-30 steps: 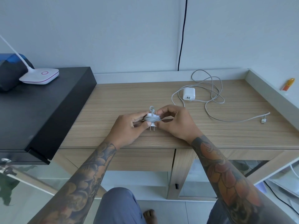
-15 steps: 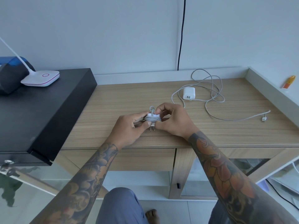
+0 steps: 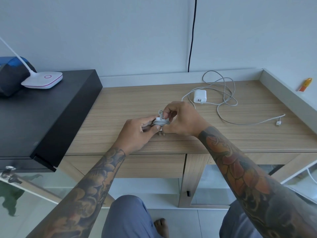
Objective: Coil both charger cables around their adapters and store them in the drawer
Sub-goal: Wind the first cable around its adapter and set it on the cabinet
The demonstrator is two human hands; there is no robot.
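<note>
Head view: the fingers [image 3: 166, 112] of the right hand [image 3: 181, 120] pinch the loose end of the cable at the top of the wrapped adapter [image 3: 160, 121], while the thumb and fingers of the left hand [image 3: 137, 133] grip that adapter from its other side. Grey cable is wound in tight turns around its white body, and its two metal prongs point down toward the desk [image 3: 171, 103], just above the wood near the front edge.

Beyond the wrapped adapter and to its right, well apart from it, the second adapter [image 3: 199, 96] lies flat on the desk with its cable [image 3: 221, 98] uncoiled in loose loops; the connector end [image 3: 278, 123] trails off further right. Below the wrapped adapter, under the desk's front edge, sits the drawer [image 3: 145, 166], closed. Left of the wrapped adapter a black cabinet [image 3: 42, 114] adjoins the desk, carrying a white lamp base [image 3: 42, 79]. An orange object [image 3: 304, 84] rests on the ledge far right.
</note>
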